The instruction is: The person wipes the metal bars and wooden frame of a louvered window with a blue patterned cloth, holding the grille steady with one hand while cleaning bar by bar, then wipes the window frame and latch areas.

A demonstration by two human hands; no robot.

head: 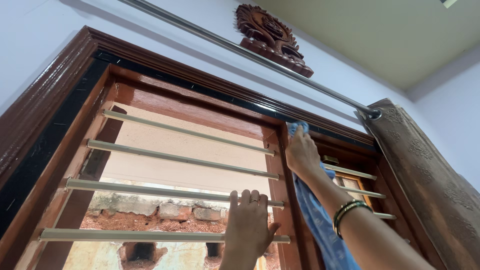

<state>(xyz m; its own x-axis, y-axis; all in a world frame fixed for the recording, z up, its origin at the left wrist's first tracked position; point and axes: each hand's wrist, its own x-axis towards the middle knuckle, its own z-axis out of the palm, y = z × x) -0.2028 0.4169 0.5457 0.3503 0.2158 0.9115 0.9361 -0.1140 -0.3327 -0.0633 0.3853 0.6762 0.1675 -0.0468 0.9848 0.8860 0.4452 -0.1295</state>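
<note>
Right hand presses a blue cloth against the top of a brown window frame; left hand steadies on a bar.

The cloth looks light, soft and limp; it hangs down along the right forearm, so it is best taken bunched in the palm, as here; its upper end peeks out above the knuckles at the frame's upper corner. The right fingers are curled together around that bunch, though seen from behind their exact grip is probably a loose clench; a bangle sits on the wrist. The left fingers are slightly spread, tips hooked over the pale bar, holding nothing else; a curtain hangs at right under a steel rod.
</note>
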